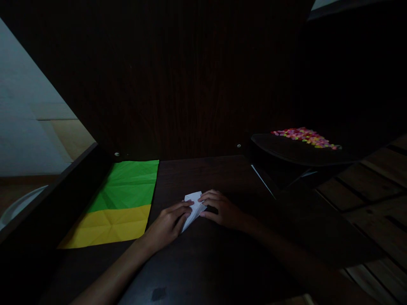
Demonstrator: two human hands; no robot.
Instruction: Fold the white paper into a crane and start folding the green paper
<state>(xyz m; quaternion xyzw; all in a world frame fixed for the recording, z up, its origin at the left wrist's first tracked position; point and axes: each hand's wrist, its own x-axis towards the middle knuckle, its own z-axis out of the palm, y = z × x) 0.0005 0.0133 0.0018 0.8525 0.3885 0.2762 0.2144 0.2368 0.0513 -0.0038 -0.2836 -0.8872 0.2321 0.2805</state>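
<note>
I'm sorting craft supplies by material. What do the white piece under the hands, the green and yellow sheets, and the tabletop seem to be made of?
White piece: thin matte paper, sharply folded. Green sheet and yellow sheet: matte paper, creased in a grid. Table: probably dark wood or laminate with slight sheen; too dim to tell.

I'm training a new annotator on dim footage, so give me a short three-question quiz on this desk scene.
1. True or false: both hands touch the white folded paper.
2. Which sheet lies nearer the person: A) the green sheet or B) the yellow sheet?
3. What lies on the dark tray at the right?

Key:
1. True: the left hand and the right hand both press on it.
2. B.
3. A heap of small colourful pieces.
</note>
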